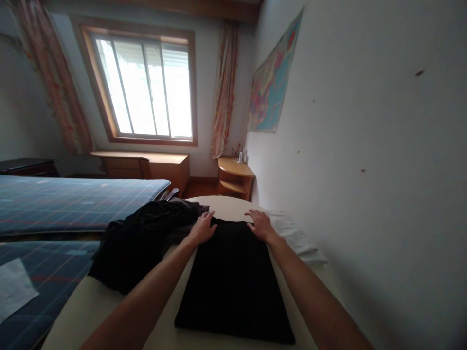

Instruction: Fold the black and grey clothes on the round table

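A folded black garment [235, 282] lies flat on a cream round table [168, 316], its narrower end away from me. My left hand [203, 227] rests at its far left corner, fingers apart and stretched forward. At the far right corner is my right hand [260, 224], its fingers likewise spread, the thumb over the cloth's edge. Neither hand is wrapped round the fabric. To the left of the garment, a heap of crumpled black clothes [134, 238] hangs partly over the table's side. White cloth [292, 233] lies on the right, near the wall.
Mattresses with a blue plaid cover [73, 201] stand on the left, a white sheet [15, 287] on the nearer one. Close on the right is a white wall [383, 121] with a map [275, 78]. A wooden desk [168, 158] and corner shelf [235, 167] are beyond the table.
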A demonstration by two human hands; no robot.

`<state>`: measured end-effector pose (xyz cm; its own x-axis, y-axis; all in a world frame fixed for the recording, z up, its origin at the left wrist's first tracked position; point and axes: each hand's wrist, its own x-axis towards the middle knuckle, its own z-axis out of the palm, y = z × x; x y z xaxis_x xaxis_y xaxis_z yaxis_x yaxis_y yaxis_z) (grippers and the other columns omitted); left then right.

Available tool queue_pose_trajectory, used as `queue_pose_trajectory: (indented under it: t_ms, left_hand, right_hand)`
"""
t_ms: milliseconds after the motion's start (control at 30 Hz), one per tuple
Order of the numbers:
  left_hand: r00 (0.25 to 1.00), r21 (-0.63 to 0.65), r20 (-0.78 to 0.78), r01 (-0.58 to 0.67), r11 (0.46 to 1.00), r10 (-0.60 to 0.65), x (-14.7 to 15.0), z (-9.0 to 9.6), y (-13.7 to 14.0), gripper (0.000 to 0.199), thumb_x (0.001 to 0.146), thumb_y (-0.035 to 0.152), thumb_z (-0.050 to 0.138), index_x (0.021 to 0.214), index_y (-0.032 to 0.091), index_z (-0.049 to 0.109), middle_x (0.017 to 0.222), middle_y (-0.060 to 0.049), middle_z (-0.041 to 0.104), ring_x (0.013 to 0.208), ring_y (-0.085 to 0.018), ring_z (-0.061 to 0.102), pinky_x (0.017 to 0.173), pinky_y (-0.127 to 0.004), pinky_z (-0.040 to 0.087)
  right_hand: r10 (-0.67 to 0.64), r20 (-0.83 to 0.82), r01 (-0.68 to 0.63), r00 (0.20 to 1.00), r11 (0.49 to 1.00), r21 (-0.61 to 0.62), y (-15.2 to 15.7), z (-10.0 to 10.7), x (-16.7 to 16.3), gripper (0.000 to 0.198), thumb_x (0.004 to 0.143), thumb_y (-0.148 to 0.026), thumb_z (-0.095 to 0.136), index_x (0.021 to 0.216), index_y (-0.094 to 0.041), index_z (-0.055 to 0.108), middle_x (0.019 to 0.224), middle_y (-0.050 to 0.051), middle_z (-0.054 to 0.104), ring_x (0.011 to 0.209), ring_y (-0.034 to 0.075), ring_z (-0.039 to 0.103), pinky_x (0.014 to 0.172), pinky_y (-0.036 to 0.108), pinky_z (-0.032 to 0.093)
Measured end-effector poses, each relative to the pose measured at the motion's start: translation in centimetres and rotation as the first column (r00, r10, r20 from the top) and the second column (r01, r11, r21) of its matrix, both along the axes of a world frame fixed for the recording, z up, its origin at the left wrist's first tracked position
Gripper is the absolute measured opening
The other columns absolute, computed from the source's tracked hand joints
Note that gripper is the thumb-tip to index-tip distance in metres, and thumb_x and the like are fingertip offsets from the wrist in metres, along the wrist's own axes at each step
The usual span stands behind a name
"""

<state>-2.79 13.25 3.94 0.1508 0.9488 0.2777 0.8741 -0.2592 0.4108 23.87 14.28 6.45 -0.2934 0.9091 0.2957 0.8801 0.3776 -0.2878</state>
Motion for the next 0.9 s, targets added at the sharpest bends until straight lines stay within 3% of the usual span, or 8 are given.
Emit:
queue_pose_trajectory:
  t_ms: [133,267,367,433,500,633,733,900]
  left_hand:
    - [0.999,0.018,-0.015,0.04,0.999,-0.04,-0.1,-2.8,-1.1,0.058,0.089,0.03,0.057,0.144,0.015,0.044,0.155,-0.016,0.035,0.141,-0.032,0.036,0.115,-0.043,0.033]
    - [0.994,0.065,-0.041,0.101,0.993,-0.099,-0.6,-4.0,-2.7,0.054,0.091,0.031,0.054,0.143,0.018,0.047,0.158,-0.014,0.031,0.144,-0.031,0.031,0.116,-0.046,0.032]
    - [0.99,0.08,-0.066,0.133,0.988,-0.128,-1.1,-4.4,-3.8,0.051,0.091,0.027,0.053,0.141,0.019,0.05,0.158,-0.011,0.032,0.145,-0.03,0.03,0.118,-0.046,0.031]
    - [0.984,0.068,-0.088,0.161,0.985,-0.154,-1.4,-4.5,-4.4,0.049,0.092,0.024,0.05,0.141,0.02,0.05,0.159,-0.01,0.032,0.145,-0.028,0.03,0.118,-0.045,0.03]
    - [0.977,0.039,-0.112,0.189,0.981,-0.183,-1.6,-4.6,-4.9,0.048,0.094,0.022,0.046,0.142,0.019,0.049,0.159,-0.012,0.032,0.144,-0.028,0.034,0.117,-0.044,0.031]
    - [0.969,-0.024,-0.148,0.198,0.98,-0.199,-1.7,-4.2,-5.6,0.048,0.096,0.02,0.042,0.144,0.017,0.046,0.157,-0.015,0.035,0.14,-0.028,0.041,0.116,-0.044,0.032]
    - [0.969,-0.067,-0.162,0.177,0.982,-0.186,-1.5,-3.5,-6.3,0.049,0.095,0.019,0.044,0.143,0.016,0.047,0.155,-0.015,0.038,0.137,-0.027,0.044,0.115,-0.042,0.033]
    - [0.981,-0.033,-0.157,0.11,0.993,-0.114,-1.2,-1.9,-8.8,0.042,0.09,0.023,0.05,0.131,0.019,0.057,0.134,-0.012,0.058,0.13,-0.027,0.048,0.11,-0.041,0.035]
  right_hand:
    - [0.041,0.125,-0.039,0.991,0.999,-0.024,-2.3,-2.0,-1.5,0.037,0.093,-0.027,0.055,0.129,-0.022,0.059,0.149,0.01,0.045,0.138,0.027,0.037,0.114,0.049,0.023]
    - [0.232,0.097,-0.234,0.968,0.972,0.009,-7.0,-1.2,-3.1,0.026,0.092,-0.036,0.057,0.112,-0.021,0.065,0.129,0.01,0.059,0.124,0.026,0.048,0.106,0.043,0.033]
    - [0.452,0.105,-0.447,0.886,0.892,-0.067,-11.9,0.0,-4.2,0.028,0.089,-0.046,0.06,0.1,-0.021,0.065,0.107,0.006,0.064,0.099,0.021,0.058,0.091,0.035,0.042]
    - [0.584,0.147,-0.57,0.798,0.812,-0.126,-15.0,0.3,-4.8,0.044,0.082,-0.061,0.063,0.101,-0.021,0.063,0.1,0.005,0.064,0.089,0.02,0.06,0.081,0.031,0.044]
    - [0.629,0.241,-0.615,0.739,0.776,-0.137,-17.4,0.0,-5.3,0.053,0.076,-0.066,0.065,0.102,-0.02,0.062,0.096,0.005,0.065,0.085,0.021,0.06,0.074,0.031,0.045]
    - [0.541,0.445,-0.584,0.714,0.811,-0.049,-19.8,-1.4,-6.4,0.024,0.086,-0.04,0.063,0.095,-0.018,0.061,0.092,0.006,0.065,0.082,0.022,0.062,0.06,0.03,0.044]
    - [0.526,0.506,-0.599,0.684,0.8,-0.022,-20.8,-1.5,-6.9,0.008,0.091,-0.02,0.054,0.086,-0.017,0.06,0.086,0.004,0.066,0.076,0.019,0.064,0.051,0.028,0.039]
    - [0.621,0.486,-0.665,0.615,0.74,-0.104,-23.6,-1.2,-6.7,0.015,0.09,-0.032,0.062,0.085,-0.018,0.063,0.082,0.001,0.069,0.067,0.016,0.067,0.045,0.027,0.032]
